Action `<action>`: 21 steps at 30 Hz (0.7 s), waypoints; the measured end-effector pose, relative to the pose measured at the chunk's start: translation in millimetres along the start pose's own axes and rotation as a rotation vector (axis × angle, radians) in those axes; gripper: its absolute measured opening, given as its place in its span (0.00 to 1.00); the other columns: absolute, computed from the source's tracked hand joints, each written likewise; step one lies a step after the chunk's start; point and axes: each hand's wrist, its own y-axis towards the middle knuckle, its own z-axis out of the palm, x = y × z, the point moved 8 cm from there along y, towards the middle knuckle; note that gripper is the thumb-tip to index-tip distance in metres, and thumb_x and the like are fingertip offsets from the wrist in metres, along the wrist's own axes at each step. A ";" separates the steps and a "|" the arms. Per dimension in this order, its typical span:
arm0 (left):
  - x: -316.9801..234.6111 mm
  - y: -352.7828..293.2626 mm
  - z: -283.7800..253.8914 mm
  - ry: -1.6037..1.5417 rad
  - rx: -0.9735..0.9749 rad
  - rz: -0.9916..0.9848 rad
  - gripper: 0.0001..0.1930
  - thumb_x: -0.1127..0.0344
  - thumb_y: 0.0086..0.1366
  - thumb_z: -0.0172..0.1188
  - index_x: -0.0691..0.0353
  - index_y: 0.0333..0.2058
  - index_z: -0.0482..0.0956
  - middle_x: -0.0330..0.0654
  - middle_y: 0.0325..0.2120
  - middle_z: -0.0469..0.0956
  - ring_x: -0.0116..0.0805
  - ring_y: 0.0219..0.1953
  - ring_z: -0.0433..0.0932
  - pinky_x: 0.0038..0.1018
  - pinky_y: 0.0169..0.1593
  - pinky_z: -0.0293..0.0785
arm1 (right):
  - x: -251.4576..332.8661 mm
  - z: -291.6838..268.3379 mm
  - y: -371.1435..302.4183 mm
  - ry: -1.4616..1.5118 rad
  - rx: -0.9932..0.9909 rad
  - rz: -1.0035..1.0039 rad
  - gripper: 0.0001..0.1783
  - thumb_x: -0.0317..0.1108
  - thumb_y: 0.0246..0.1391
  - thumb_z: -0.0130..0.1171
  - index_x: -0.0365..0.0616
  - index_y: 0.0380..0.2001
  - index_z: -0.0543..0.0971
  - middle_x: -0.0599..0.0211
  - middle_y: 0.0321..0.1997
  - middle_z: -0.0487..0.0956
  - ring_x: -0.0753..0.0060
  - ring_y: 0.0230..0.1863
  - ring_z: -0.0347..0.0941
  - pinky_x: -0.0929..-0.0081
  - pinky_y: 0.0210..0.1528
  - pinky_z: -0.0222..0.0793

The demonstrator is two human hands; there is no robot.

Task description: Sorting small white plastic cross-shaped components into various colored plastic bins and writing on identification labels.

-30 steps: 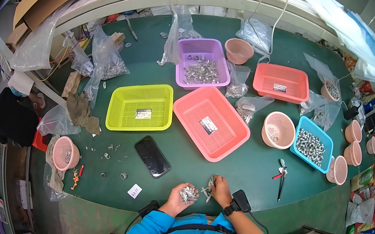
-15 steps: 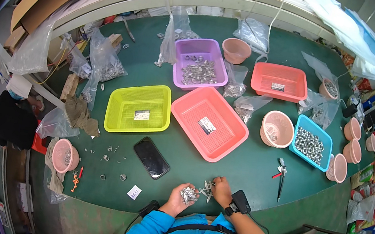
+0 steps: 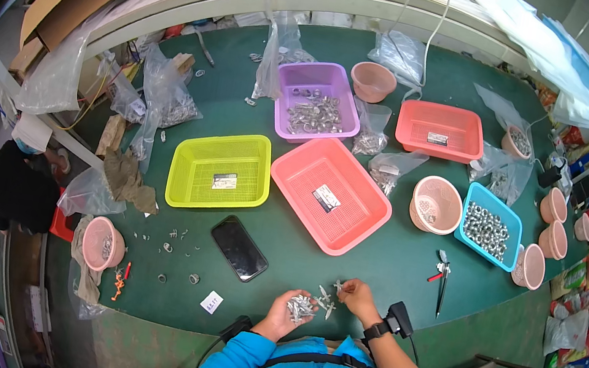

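Note:
My left hand [image 3: 277, 318], palm up and cupped at the table's near edge, holds a heap of small slim silver metal pieces [image 3: 301, 308]. To its right, my right hand [image 3: 360, 302] has its thumb and fingertips closed on one similar small metal piece [image 3: 338, 286]. Several more loose silver pieces [image 3: 326, 302] lie on the green tabletop between the two hands. Their exact kind is too small to make out. A black phone [image 3: 239, 248] lies beyond my left hand, and a small white paper tag [image 3: 211, 302] lies to its left.
Ahead stand a coral basket [image 3: 357, 234], a yellow-green basket [image 3: 182, 189] and a purple basket [image 3: 347, 92] with metal rings. A blue basket [image 3: 467, 234] of metal rings and a black pen-like tool [image 3: 442, 292] are at right. A seated person [image 3: 20, 187] is far left.
My right hand has shifted slightly right, and a small metal piece now shows at its fingertips. My left hand stays nearly in place with its heap.

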 end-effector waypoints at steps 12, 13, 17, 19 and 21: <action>-5.6 5.6 -11.4 -0.137 -0.017 0.055 0.09 0.60 0.52 0.48 0.58 0.24 0.70 0.46 0.25 0.72 0.42 0.27 0.70 0.30 0.26 0.66 | 44.9 26.5 -38.2 -0.400 0.011 -0.166 0.16 0.32 0.37 0.58 0.34 0.29 0.67 0.51 0.29 0.70 0.57 0.32 0.67 0.69 0.34 0.64; -7.4 4.6 -14.0 -0.177 -0.016 0.066 0.08 0.61 0.52 0.48 0.58 0.23 0.70 0.46 0.24 0.71 0.41 0.26 0.70 0.29 0.26 0.66 | 40.9 26.5 -44.5 -0.648 -0.078 -0.213 0.17 0.32 0.37 0.58 0.34 0.29 0.67 0.49 0.31 0.68 0.52 0.34 0.66 0.67 0.35 0.64; -11.5 -0.5 -20.2 -0.230 -0.061 0.108 0.07 0.63 0.51 0.48 0.59 0.22 0.69 0.45 0.21 0.70 0.41 0.24 0.69 0.27 0.25 0.66 | 18.8 35.1 -36.2 -0.620 -0.132 -0.274 0.16 0.30 0.35 0.58 0.35 0.28 0.67 0.48 0.31 0.66 0.46 0.34 0.63 0.61 0.35 0.61; -10.8 -1.2 -23.4 -0.223 -0.067 0.115 0.07 0.63 0.51 0.48 0.59 0.22 0.69 0.45 0.22 0.70 0.41 0.24 0.69 0.28 0.25 0.66 | 19.8 40.0 -32.8 -0.617 -0.163 -0.416 0.14 0.29 0.33 0.58 0.35 0.25 0.67 0.49 0.27 0.65 0.47 0.31 0.63 0.61 0.33 0.61; -10.9 -1.0 -25.3 -0.215 -0.071 0.122 0.07 0.63 0.51 0.48 0.59 0.22 0.69 0.46 0.22 0.70 0.41 0.24 0.69 0.28 0.25 0.66 | 14.5 41.9 -31.1 -0.606 -0.163 -0.434 0.13 0.29 0.33 0.58 0.35 0.24 0.67 0.49 0.27 0.65 0.48 0.31 0.63 0.62 0.33 0.61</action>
